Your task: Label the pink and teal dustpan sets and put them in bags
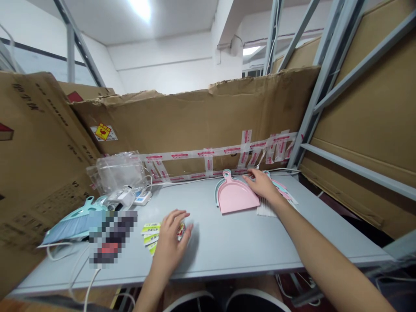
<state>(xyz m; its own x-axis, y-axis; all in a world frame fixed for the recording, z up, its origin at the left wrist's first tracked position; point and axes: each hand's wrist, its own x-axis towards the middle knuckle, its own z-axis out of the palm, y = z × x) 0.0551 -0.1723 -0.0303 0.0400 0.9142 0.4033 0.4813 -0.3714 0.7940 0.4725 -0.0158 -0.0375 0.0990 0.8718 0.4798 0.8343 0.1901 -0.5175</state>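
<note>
Above several green and white packets (150, 238), at the left middle of the table, my left hand (173, 238) is held with its fingers apart; it partly covers them. My right hand (260, 182) reaches to the back of the table, beside a pink dustpan (237, 196) that lies over a teal one. Its fingertips are near the dustpan's handle, and whether they touch anything is hard to see. Under and behind my right wrist lie more pink and teal pieces (282, 189) and pale bristles (267, 208), partly hidden by the arm.
A teal brush and dustpan (76, 221) lie at the left, beside a pixelated dark object (115, 236). Clear plastic bags (118, 171), a white power strip (143, 198) and cables are at the back left. Cardboard walls (195, 121) and metal posts (320, 95) surround the grey table (227, 242).
</note>
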